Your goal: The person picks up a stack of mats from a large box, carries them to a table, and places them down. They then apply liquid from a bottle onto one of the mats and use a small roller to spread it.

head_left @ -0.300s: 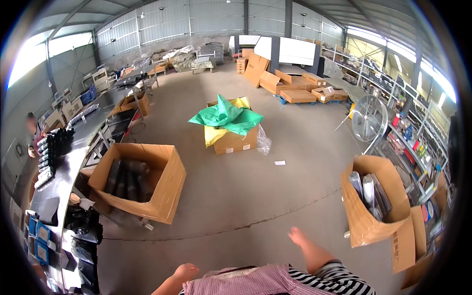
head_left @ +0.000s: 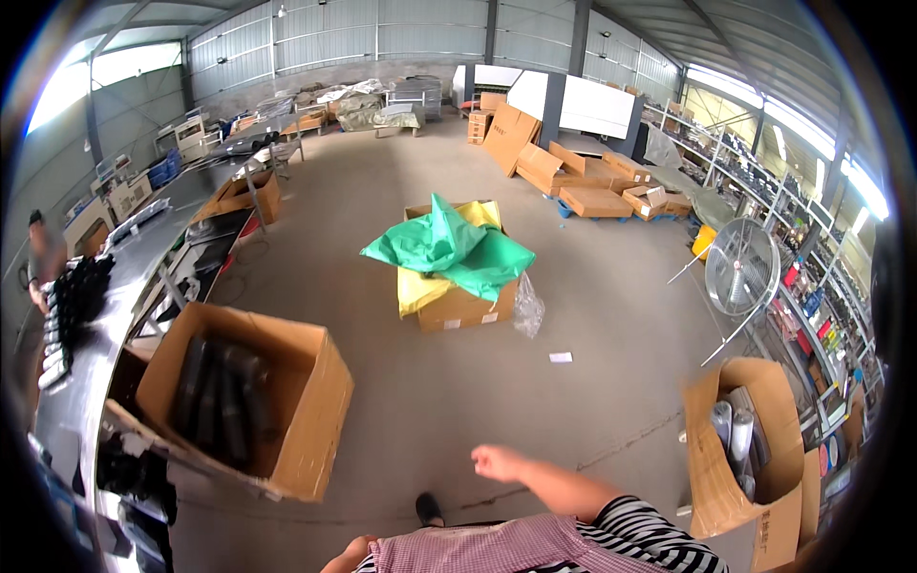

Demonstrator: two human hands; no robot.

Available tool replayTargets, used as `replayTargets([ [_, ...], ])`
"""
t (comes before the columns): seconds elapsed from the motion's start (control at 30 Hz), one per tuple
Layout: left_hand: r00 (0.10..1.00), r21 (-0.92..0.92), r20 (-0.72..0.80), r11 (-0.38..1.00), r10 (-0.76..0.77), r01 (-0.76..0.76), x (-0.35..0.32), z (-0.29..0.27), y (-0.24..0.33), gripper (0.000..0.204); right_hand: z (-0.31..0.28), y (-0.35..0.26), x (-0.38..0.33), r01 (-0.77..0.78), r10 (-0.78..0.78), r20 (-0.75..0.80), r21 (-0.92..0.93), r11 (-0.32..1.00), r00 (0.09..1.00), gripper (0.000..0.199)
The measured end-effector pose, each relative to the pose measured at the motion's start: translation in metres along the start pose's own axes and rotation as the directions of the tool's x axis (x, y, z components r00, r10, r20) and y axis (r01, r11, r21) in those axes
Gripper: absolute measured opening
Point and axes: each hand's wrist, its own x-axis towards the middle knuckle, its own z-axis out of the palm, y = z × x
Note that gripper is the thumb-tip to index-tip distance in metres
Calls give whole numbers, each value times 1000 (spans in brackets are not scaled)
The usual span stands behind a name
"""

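Note:
My right hand (head_left: 499,464) is raised over the floor in front of my body, its fingers curled in and nothing showing in them. At the lower edge, my left hand (head_left: 351,554) is only partly visible beside the checked apron (head_left: 478,549), and its fingers are hidden. Neither hand touches a box. Ahead stands a cardboard box (head_left: 449,313) with green sheeting (head_left: 458,250) and yellow sheeting (head_left: 416,290) draped over its top. Nearest on the left is a large open carton (head_left: 320,415) holding dark rolled pieces (head_left: 222,401).
At right, an open carton (head_left: 712,497) holds wrapped rolls, near a large floor fan (head_left: 742,267) and loaded shelves (head_left: 812,315). A long workbench (head_left: 105,353) runs along the left, with a person (head_left: 46,253) behind it. Clear plastic (head_left: 528,307) lies beside the middle box.
The boxes appear nearer and lower in view. My right hand has swung inward to the middle, its fingers now curled; my left hand has dropped toward the lower edge. A dark shoe has come into view.

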Motion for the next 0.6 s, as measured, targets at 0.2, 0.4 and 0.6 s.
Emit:
replayTargets([
  [0.2, 944, 464, -56, 846, 326, -265, 77, -54, 373, 29, 13, 184, 29, -459, 495, 502, -206, 865, 709, 49],
  [0.4, 891, 202, -282, 930, 355, -307, 187, -126, 483, 33, -58, 309, 160, -730, 685, 311, 44, 682, 659, 49],
  [0.6, 977, 285, -214, 957, 0, 63, 304, -123, 521, 33, -17, 501, 397, -645, 580, 302, 197, 739, 757, 45],
])
